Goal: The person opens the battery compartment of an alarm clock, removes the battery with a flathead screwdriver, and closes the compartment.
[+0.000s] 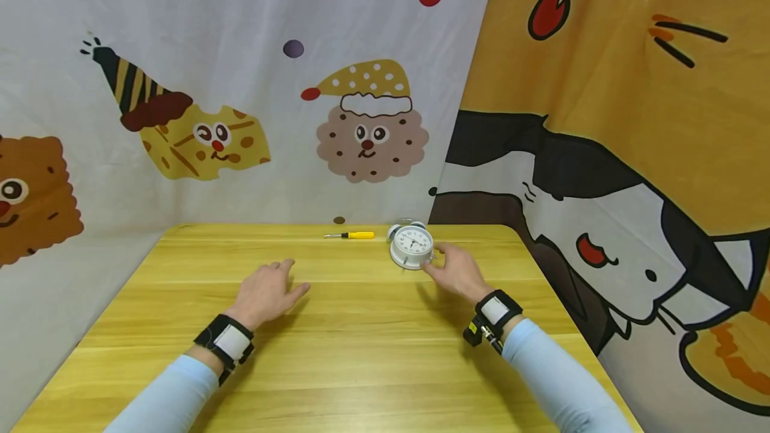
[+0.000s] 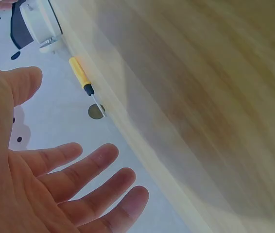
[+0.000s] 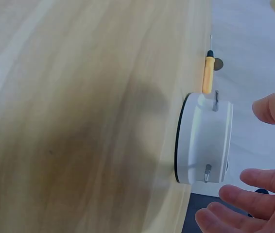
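Note:
A white twin-bell alarm clock (image 1: 412, 244) lies on its back near the far edge of the wooden table, dial up. My right hand (image 1: 458, 274) is just to its right, the thumb and fingers spread beside the casing. In the right wrist view, a gap shows between that thumb and the clock (image 3: 205, 138), whose short metal legs stick out of its side. A screwdriver (image 1: 357, 235) with a yellow handle and black collar lies left of the clock. Over the left part of the table my left hand (image 1: 263, 295) is held with fingers spread, holding nothing.
The table (image 1: 337, 366) is pale yellow wood. Directly behind its far edge hangs a white curtain (image 1: 240, 199) with cartoon prints, joined on the right by an orange cartoon-print cloth (image 1: 601, 99). Both wrists wear black straps with small devices.

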### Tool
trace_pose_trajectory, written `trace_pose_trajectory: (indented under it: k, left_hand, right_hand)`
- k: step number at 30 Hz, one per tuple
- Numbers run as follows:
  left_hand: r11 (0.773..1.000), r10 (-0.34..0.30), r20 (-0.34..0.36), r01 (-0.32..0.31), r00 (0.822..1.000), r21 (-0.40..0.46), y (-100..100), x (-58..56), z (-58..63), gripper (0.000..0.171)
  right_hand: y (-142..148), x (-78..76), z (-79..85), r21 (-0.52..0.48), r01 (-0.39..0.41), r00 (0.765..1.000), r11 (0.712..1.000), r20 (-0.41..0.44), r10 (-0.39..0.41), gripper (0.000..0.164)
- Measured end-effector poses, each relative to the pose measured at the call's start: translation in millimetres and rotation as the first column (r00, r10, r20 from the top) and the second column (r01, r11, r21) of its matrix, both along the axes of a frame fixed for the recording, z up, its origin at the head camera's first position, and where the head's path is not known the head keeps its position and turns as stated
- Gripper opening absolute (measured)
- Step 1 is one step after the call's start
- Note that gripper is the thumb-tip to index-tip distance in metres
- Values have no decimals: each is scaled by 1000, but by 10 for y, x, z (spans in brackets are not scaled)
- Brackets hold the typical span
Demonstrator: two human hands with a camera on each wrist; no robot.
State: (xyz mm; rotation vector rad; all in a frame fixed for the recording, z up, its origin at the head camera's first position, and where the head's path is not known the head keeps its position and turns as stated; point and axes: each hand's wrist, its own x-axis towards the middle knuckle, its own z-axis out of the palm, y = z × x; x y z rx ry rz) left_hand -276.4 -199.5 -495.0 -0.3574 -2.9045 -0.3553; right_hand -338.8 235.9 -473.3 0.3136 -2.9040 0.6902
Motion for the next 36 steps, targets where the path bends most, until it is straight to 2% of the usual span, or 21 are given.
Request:
trace_pose_trajectory:
  k: [7,21,29,36]
  left_hand:
    - [1000,-1,6,1,1000,0,26,-27,0,80]
    - [1000,-8,49,7,999,21,108,-51,0,85]
    - [1000,-22,54,21,998,20,147,-57,5,83]
    - [999,-30,58,29,998,22,184,-63,10,80]
  right_hand:
    - [6,-90,67,-5,10,1000,1000,2,-10,72]
    - [-75,-287,139,-41,51,995,998,87,-47,80]
    - [-79,-379,122,-77,94,989,993,119,-84,83]
    - [-48,-490,79,-100,161,972,982,187,-140,83]
